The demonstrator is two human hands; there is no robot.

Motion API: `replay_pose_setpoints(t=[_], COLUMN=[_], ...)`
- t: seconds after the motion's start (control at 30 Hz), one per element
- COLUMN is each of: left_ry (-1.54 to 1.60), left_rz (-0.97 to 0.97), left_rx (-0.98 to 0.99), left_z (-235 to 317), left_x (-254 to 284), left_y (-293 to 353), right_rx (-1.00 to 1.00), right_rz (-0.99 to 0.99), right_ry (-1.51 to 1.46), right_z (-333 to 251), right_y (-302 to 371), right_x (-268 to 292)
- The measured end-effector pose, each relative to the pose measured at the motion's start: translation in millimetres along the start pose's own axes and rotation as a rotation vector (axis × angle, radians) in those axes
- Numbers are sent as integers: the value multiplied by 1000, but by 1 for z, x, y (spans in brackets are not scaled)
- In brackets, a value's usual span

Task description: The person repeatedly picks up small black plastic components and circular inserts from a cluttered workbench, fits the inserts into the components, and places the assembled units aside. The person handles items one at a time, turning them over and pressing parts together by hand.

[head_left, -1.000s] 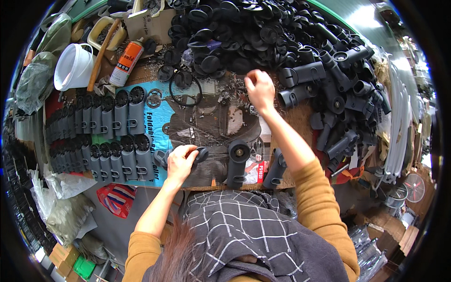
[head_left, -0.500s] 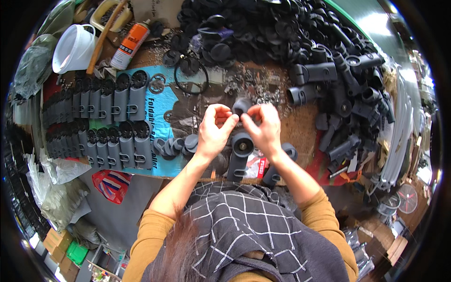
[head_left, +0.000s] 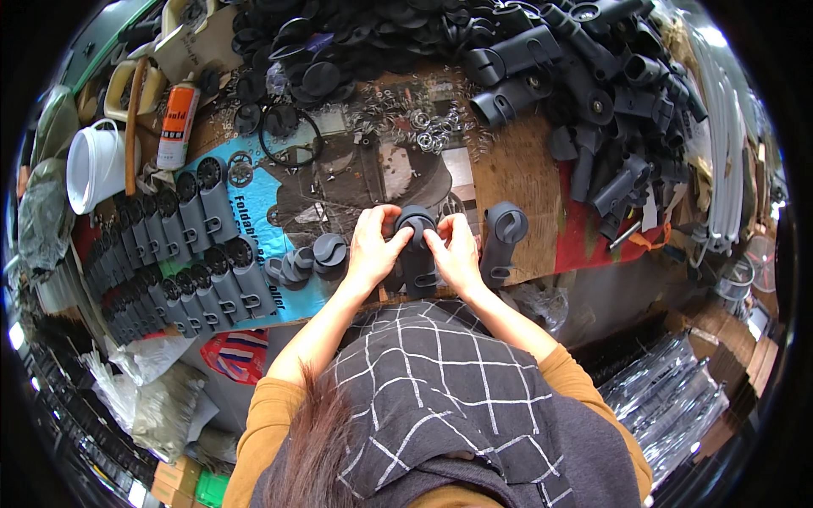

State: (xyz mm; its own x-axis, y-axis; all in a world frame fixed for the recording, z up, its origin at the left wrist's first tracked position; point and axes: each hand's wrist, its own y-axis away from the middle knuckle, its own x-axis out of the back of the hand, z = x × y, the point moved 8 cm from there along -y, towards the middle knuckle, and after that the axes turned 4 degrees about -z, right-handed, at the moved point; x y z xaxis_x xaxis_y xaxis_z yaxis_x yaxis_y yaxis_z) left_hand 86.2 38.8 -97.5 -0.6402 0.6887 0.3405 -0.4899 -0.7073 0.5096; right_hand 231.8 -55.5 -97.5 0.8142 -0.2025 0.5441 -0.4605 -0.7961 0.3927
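Observation:
My left hand (head_left: 374,247) and my right hand (head_left: 455,256) are closed around a dark grey round plastic cap (head_left: 416,218). Their thumbs meet near its front, at the round head of a grey tubular plastic housing (head_left: 419,275) that points toward me. My fingers partly hide whether the cap sits fully on that head. Just right of my right hand lies a second housing (head_left: 501,250) with a cap on its head. To the left of my left hand, loose round caps (head_left: 329,252) lie in a short row.
Two rows of grey housings (head_left: 222,216) stretch along the left. At the back are heaped black discs (head_left: 322,79), scattered metal rings (head_left: 436,131) and a black hoop (head_left: 290,161). More housings (head_left: 584,102) are piled at right. A spray can (head_left: 176,127) and white bucket (head_left: 95,169) stand back left.
Both hands have come down with the cap from beyond the middle housing onto its round head. The view has shifted too.

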Motion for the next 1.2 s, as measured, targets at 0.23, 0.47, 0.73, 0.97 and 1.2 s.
replay_pose_setpoints(t=[0.23, 0.47, 0.73, 0.97, 1.2], left_ry=[55, 79, 7, 578, 109], left_rz=[-186, -161, -229, -561, -476], left_rx=[-56, -73, -37, -8, -405], left_z=[-10, -14, 6, 58, 107], left_x=[-16, -18, -4, 13, 36], left_y=[-2, -7, -13, 3, 30], right_rx=[2, -48, -172, 226, 496], right_rz=[-126, -102, -209, 48, -65], right_ry=[-138, -276, -431, -133, 160], right_z=[3, 8, -4, -88, -139], right_y=[-1, -1, -13, -6, 28], right_x=[-16, -20, -15, 63, 61])
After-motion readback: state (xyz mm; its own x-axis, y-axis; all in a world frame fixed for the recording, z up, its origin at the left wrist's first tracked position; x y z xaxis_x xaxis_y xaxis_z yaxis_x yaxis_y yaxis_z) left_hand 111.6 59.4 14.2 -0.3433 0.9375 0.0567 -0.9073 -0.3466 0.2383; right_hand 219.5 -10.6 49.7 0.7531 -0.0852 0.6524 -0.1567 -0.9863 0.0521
